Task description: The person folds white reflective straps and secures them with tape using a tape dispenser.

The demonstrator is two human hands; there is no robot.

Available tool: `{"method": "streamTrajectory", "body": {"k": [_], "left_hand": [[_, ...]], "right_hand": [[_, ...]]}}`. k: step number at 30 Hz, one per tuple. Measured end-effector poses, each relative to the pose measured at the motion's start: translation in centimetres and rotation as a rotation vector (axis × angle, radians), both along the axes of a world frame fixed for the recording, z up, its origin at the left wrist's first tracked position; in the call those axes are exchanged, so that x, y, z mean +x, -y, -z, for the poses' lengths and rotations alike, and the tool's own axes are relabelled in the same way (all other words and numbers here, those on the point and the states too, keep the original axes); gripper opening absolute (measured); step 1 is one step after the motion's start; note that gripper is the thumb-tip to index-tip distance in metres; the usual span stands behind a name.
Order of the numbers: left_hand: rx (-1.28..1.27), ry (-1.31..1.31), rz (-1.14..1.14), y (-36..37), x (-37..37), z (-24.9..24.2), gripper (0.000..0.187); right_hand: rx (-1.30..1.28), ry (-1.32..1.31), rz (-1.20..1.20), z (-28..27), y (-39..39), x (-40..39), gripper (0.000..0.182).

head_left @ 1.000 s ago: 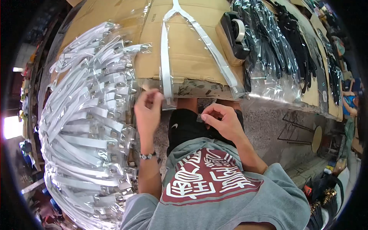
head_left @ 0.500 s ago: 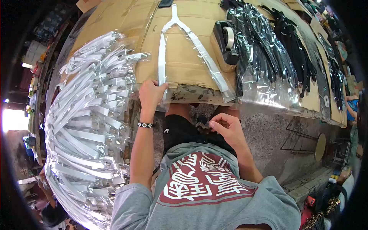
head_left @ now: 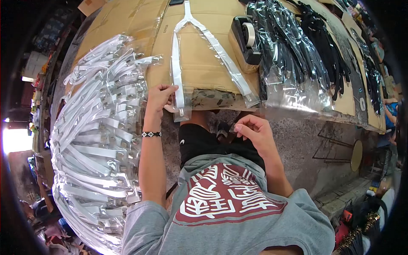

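Note:
White Y-shaped suspenders [head_left: 177, 63] in clear plastic sleeves lie on the cardboard-covered table, their two lower straps reaching the front edge. My left hand [head_left: 159, 100] is at the lower end of the left strap, its curled fingers closed on the strap's sleeve edge. Over my lap, apart from the table, my right hand [head_left: 257, 131] pinches a small clear piece that looks like tape [head_left: 235, 127]. A black tape dispenser [head_left: 247, 44] with a roll in it stands right of the suspenders.
A large pile of bagged white suspenders [head_left: 97, 140] covers the left side. Bagged black suspenders [head_left: 284, 51] and loose black straps [head_left: 325, 51] lie to the right. A round stool [head_left: 356, 155] is on the floor at right. Another person's arm [head_left: 390, 111] shows at the far right.
My left hand has gone from lying on the left strap to its outer edge, with the fingers more curled. The strap's lower end hangs further over the edge. My right hand has shifted slightly.

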State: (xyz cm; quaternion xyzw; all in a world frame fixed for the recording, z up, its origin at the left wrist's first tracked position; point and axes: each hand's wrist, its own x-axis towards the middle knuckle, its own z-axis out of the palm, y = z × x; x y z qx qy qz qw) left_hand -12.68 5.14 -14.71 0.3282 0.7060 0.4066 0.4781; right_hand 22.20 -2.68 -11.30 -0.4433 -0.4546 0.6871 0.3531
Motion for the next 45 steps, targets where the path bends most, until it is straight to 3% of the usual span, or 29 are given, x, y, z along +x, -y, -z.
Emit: {"method": "streamTrajectory", "body": {"k": [8, 15, 21, 27, 38, 45], "left_hand": [[0.006, -0.025, 0.081, 0.1, 0.1, 0.0, 0.026], [0.066, 0.407, -0.02, 1.2, 0.6, -0.5, 0.017], [0.107, 0.683, 0.014, 1.8, 0.4, -1.2, 0.023], [0.106, 0.598, 0.022, 1.9, 1.1, -1.5, 0.028], [0.114, 0.796, 0.038, 3.0, 0.6, -0.4, 0.034], [0.112, 0.832, 0.069, 3.8, 0.9, 0.0, 0.032]], "right_hand": [[-0.009, -0.009, -0.051, -1.0, -2.6, -2.8, 0.012], [-0.007, 0.057, -0.113, -1.5, -4.6, -5.3, 0.013], [-0.027, 0.109, -0.117, -1.4, -6.1, -6.7, 0.014], [-0.051, 0.129, -0.113, -1.3, -7.1, -7.7, 0.014], [-0.049, 0.196, -0.109, -2.0, -8.3, -9.0, 0.016], [0.132, 0.223, -0.146, -3.1, -11.9, -12.4, 0.017]]}}
